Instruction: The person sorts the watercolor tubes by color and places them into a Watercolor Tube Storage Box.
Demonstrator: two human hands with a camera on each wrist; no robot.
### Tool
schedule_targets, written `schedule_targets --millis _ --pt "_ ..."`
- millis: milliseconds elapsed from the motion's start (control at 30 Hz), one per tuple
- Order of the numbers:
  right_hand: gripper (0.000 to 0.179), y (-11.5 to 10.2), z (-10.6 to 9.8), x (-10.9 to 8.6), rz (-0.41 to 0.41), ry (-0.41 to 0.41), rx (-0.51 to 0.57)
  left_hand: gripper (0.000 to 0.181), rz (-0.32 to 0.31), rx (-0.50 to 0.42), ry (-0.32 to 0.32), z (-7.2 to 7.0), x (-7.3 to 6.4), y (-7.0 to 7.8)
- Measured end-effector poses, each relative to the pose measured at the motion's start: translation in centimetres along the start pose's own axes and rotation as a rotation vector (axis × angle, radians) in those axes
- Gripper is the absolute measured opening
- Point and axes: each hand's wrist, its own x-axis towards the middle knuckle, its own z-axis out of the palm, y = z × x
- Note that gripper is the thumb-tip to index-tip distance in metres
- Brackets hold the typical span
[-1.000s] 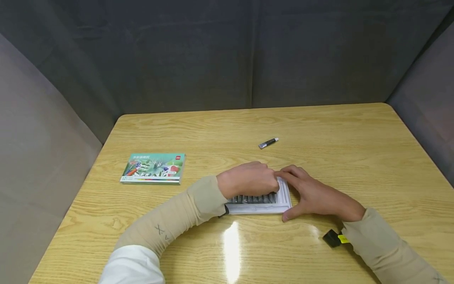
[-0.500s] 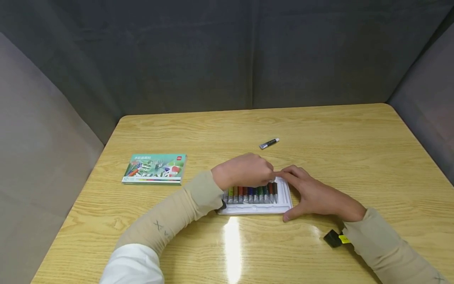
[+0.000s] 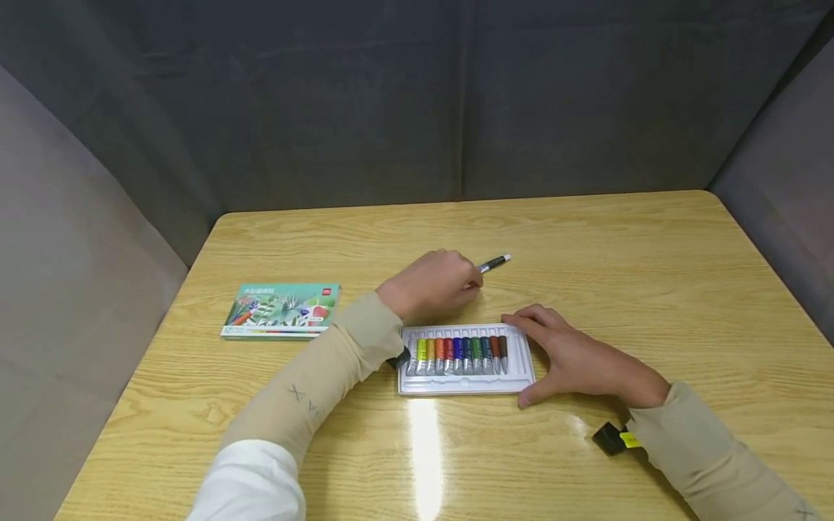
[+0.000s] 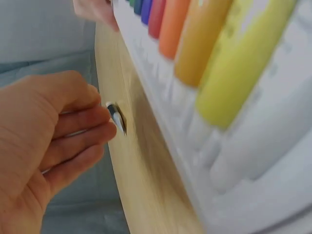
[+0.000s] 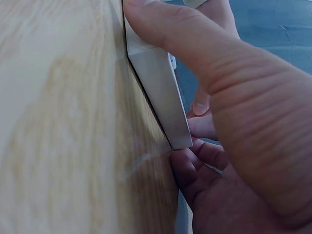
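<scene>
A white plastic tray (image 3: 520, 358) holds a row of small paint tubes (image 3: 458, 356) in several colours, from white and yellow to brown. My right hand (image 3: 575, 362) grips the tray's right end, thumb at the near corner and fingers at the far one. Beyond the tray, my left hand (image 3: 433, 284) is beside a single loose paint tube (image 3: 497, 262) with a dark body and white cap. In the left wrist view, that hand's fingers (image 4: 80, 141) are loosely bent with nothing visible between them, near the tube (image 4: 115, 116). The head view hides the tube's tail end.
A flat green paint box (image 3: 280, 310) with a plant print lies on the left of the wooden table (image 3: 619, 253). Dark cloth (image 3: 326, 101) hangs behind the far edge. A black camera (image 3: 609, 438) juts from the right wrist.
My left hand has lifted off the tubes and moved away and slightly left, toward the loose tube, uncovering the coloured row. The right hand stays at the tray's end.
</scene>
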Motion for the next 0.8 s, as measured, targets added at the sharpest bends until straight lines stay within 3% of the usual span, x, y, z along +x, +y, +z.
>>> schedule_targets --millis 133,300,600,800 --pt "0.123 0.0 0.1 0.0 -0.007 0.004 -0.001 0.021 -0.084 -0.018 -0.016 -0.2 0.7 -0.9" --pt "0.122 -0.1 0.1 0.0 -0.010 0.004 0.003 0.022 -0.141 0.004 -0.024 -0.6 1.8 -1.4" --pt "0.122 -0.4 0.1 0.0 -0.004 -0.004 0.009 0.022 -0.196 0.025 -0.011 -0.7 3.2 -1.4" --pt "0.122 -0.5 0.1 0.0 0.006 -0.016 0.011 0.021 -0.194 0.005 -0.007 -0.3 4.1 -1.3"
